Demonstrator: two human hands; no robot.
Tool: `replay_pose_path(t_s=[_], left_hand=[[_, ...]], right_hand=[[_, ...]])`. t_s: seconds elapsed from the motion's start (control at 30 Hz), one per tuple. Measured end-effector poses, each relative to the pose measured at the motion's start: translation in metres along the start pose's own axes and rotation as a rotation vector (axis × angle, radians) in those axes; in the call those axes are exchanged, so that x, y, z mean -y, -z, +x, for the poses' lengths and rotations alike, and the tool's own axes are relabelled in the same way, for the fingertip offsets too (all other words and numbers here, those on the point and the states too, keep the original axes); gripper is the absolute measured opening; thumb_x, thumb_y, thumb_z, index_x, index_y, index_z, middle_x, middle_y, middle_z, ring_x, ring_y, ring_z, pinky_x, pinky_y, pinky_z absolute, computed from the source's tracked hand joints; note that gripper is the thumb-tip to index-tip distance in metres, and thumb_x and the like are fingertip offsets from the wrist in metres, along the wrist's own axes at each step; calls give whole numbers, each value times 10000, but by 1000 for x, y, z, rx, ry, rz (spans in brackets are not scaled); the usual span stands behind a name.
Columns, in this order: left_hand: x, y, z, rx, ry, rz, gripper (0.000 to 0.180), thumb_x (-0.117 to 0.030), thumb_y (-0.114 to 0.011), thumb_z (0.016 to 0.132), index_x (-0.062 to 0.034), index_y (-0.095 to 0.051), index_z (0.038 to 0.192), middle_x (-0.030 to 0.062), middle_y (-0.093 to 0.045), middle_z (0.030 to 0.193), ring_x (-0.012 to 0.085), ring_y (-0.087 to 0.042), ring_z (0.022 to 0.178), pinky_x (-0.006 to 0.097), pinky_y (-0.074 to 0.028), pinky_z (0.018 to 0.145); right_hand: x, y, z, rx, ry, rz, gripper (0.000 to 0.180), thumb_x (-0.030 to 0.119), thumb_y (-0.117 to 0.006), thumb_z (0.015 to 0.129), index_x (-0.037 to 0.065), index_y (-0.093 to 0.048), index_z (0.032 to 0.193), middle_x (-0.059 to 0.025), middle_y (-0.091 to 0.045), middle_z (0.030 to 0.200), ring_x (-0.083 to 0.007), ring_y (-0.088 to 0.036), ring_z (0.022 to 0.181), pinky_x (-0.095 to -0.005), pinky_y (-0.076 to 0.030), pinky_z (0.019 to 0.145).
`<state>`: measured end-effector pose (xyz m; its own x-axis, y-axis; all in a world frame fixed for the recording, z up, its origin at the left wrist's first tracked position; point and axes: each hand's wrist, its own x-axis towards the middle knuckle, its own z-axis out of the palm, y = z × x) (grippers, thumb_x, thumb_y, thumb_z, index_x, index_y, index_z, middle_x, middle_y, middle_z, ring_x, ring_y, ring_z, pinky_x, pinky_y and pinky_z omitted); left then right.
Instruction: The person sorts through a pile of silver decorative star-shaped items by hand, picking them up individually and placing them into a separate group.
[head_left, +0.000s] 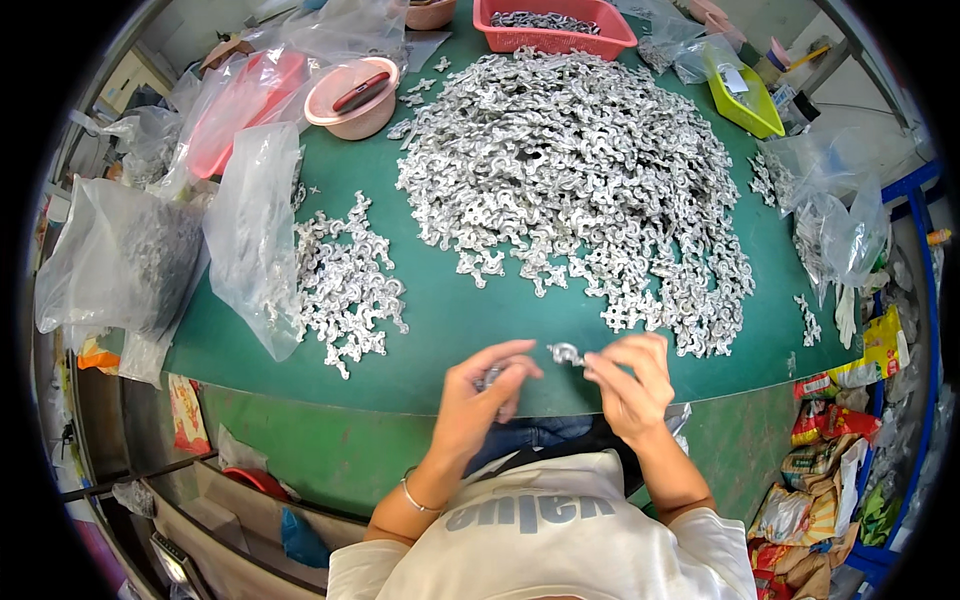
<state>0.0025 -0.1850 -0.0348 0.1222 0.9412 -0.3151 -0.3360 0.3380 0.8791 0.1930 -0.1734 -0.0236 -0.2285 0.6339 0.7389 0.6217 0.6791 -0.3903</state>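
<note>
Over the near edge of the green table (450,320), my right hand (637,385) pinches a small silver metal part (566,354) between thumb and fingertips, its free end toward the left. My left hand (487,387) is curled just beside it, closed around another silver metal part (490,377) that shows only partly between the fingers. Beyond my hands lies a large heap of the same metal parts (570,160). A smaller pile of metal parts (350,280) spreads on the table to the left of the heap.
Behind the heap stands a red tray (625,40) with metal parts inside. A pink bowl (352,122) holds a dark red object. Clear plastic bags (250,240) lie along the left side. At the far right are a yellow-green basket (765,118) and more plastic bags (845,225).
</note>
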Motion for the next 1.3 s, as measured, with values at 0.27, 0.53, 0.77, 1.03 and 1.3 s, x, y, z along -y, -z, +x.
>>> replay_pose_path(t_s=[0.27,0.53,0.77,1.03,1.3], left_hand=[[-18,-18,-8,184,-9,-59,313,-19,-630,797,-26,-597,1108,-34,-508,685,15,-401,504,167,-311,433],[-19,-17,-11,192,-79,16,317,-13,-642,782,-38,-611,1097,-61,-468,629,-5,-372,503,157,-279,442],[-18,12,10,-215,-226,272,196,-35,-620,796,-48,-652,989,-63,-535,666,-6,-372,522,155,-273,453],[-28,74,37,-831,-694,1057,220,18,-563,787,12,-596,1005,144,-571,974,257,-547,917,315,-413,823],[-18,47,17,-513,-557,702,219,28,-554,807,-3,-600,1019,90,-595,896,146,-536,704,245,-429,627]], right_hand=[[19,11,2,-41,8,59,284,14,-728,576,30,-667,853,-71,-622,828,-205,-539,734,-316,-394,612],[20,12,0,-44,10,94,292,14,-731,603,28,-654,884,-82,-629,848,-211,-543,742,-318,-399,619],[-5,6,8,158,-237,76,328,69,-749,605,2,-640,908,-112,-615,902,-277,-545,847,-353,-441,754],[-55,-35,28,338,-285,-401,229,114,-653,736,-7,-617,926,-132,-485,1144,-298,-419,1061,-403,-318,885],[-61,-41,22,197,-244,-333,97,69,-639,748,-6,-622,807,-96,-552,950,-260,-499,930,-399,-339,852]])
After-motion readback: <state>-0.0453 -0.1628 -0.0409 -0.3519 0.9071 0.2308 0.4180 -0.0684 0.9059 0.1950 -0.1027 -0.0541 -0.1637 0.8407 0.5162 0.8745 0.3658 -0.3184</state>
